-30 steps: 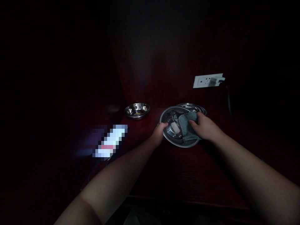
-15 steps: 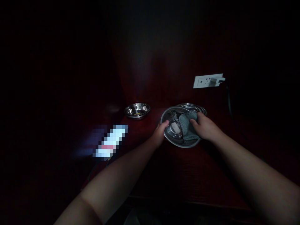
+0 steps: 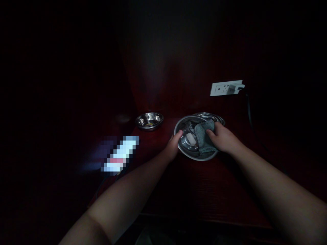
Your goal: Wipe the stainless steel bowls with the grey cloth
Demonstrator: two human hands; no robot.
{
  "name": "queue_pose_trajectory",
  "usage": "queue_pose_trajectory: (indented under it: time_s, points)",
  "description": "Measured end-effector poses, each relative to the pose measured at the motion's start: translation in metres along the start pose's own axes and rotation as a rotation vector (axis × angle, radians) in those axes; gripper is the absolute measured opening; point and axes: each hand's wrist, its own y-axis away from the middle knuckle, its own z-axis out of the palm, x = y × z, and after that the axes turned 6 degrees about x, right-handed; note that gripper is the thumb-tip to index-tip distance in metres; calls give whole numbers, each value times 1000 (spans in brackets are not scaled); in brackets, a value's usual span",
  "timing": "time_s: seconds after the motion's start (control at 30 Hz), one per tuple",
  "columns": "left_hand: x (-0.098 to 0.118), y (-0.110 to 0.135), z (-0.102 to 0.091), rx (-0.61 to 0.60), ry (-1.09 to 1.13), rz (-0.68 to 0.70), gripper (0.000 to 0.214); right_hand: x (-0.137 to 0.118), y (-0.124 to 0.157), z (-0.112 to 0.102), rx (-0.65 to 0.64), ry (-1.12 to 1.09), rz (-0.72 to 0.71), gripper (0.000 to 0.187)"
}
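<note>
A shiny steel bowl (image 3: 187, 153) sits tilted on a dark red wooden table (image 3: 199, 190). My left hand (image 3: 173, 144) grips its left rim, fingers curled over the edge. My right hand (image 3: 223, 139) presses a grey-green cloth (image 3: 203, 137) into the bowl's inside on the right. Behind this bowl, the rim of another steel dish (image 3: 213, 116) shows partly.
A smaller steel bowl (image 3: 149, 120) stands to the left on the table. A lit, blurred screen (image 3: 120, 154) lies further left. A white wall socket (image 3: 224, 88) with a plug and dark cable is at the back right. The room is very dark.
My right hand and the cloth have shifted slightly inside the bowl. The left hand keeps its hold on the rim.
</note>
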Motion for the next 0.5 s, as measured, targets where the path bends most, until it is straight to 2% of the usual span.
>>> queue_pose_trajectory:
  time_s: [0.13, 0.33, 0.5]
  points:
    - [0, 0, 1, -15, 0, -9, 51, 2, 0, 0, -12, -11, -11, 36]
    - [-2, 1, 3, -5, -11, 31, 51, 4, 3, 3, -31, 53, -8, 76]
    - [-1, 3, 5, -10, -12, 33, 52, 5, 5, 5, -50, 93, 7, 88]
